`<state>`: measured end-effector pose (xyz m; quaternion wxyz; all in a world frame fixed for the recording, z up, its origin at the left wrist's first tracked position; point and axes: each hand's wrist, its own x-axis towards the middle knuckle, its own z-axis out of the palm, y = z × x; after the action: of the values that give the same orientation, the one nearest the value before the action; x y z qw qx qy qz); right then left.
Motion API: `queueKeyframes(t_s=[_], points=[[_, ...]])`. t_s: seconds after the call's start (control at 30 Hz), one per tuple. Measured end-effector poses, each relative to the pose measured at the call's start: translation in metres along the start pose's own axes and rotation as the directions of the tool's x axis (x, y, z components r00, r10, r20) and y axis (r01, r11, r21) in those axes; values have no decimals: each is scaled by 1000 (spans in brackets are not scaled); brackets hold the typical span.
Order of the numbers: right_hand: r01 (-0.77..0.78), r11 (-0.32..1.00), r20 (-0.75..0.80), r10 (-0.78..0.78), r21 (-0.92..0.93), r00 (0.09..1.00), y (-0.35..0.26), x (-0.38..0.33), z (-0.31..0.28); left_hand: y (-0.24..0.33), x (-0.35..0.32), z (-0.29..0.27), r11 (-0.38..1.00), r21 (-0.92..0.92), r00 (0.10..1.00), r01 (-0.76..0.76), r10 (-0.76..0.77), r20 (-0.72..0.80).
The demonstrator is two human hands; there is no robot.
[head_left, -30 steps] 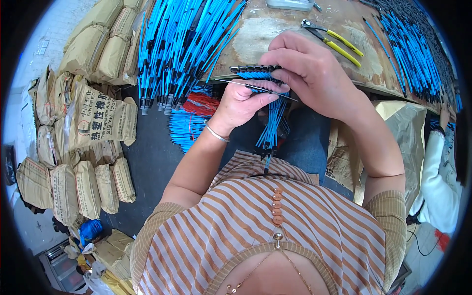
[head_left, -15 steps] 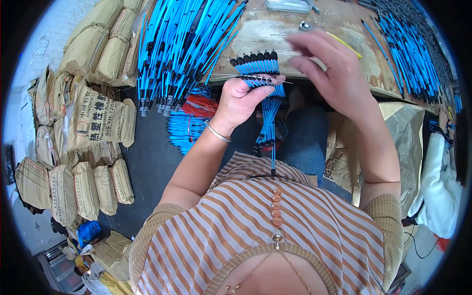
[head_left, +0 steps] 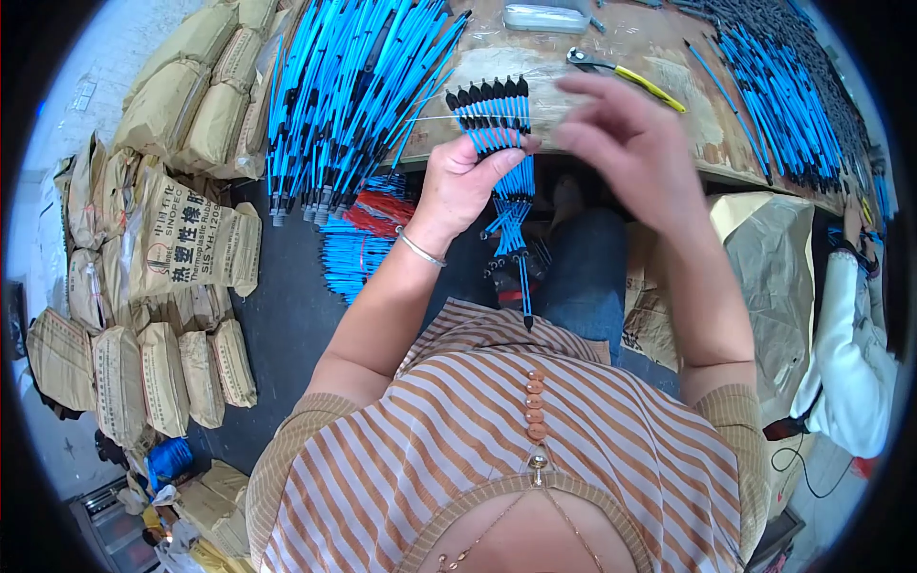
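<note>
My left hand (head_left: pixel 457 194) is closed round a fanned row of blue cables (head_left: pixel 491 113) with black ends, held upright just past the table's near edge. Below the fist the cables gather and hang toward my lap. A thin pale strand (head_left: pixel 435 118) crosses the row beneath the black tips and sticks out to the left. To the right of the row, my right hand (head_left: pixel 642 153) hovers above the table edge, blurred by motion. Its thumb and fingers are apart, and I see nothing held in them.
Pliers with yellow handles (head_left: pixel 650 88) and a clear plastic box (head_left: pixel 546 16) lie on the wooden table (head_left: pixel 712 124). Blue cable piles (head_left: pixel 349 86) sit left and right (head_left: pixel 778 105). Brown paper sacks (head_left: pixel 177 239) are stacked at left. At far right shows another person's white sleeve (head_left: pixel 845 353).
My left hand has tipped the cable row so its black ends spread more upright. My right hand has shifted slightly down and stays apart from the row; the pliers behind it show more fully.
</note>
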<state>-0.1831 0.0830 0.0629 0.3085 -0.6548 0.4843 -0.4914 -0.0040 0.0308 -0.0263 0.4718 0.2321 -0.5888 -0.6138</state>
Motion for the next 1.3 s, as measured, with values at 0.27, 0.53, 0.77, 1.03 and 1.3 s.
queueKeyframes(t_s=[0.27,0.53,0.77,1.03,1.3], points=[[-77,993,22,76,84,997,15,8,20,8,8,10,1000,-8,999,1,-1,-41],[-23,963,-304,107,269,947,18,19,-33,31,69,0,958,-94,954,271,-280,-107],[118,985,-443,-50,128,895,-1,2,-52,84,91,-7,975,-39,962,219,-209,175],[-46,857,-271,-111,-514,956,67,61,-72,67,-26,0,776,-302,821,554,-448,353],[-11,503,61,127,-864,990,142,221,-40,61,-12,6,927,279,883,-252,102,458]])
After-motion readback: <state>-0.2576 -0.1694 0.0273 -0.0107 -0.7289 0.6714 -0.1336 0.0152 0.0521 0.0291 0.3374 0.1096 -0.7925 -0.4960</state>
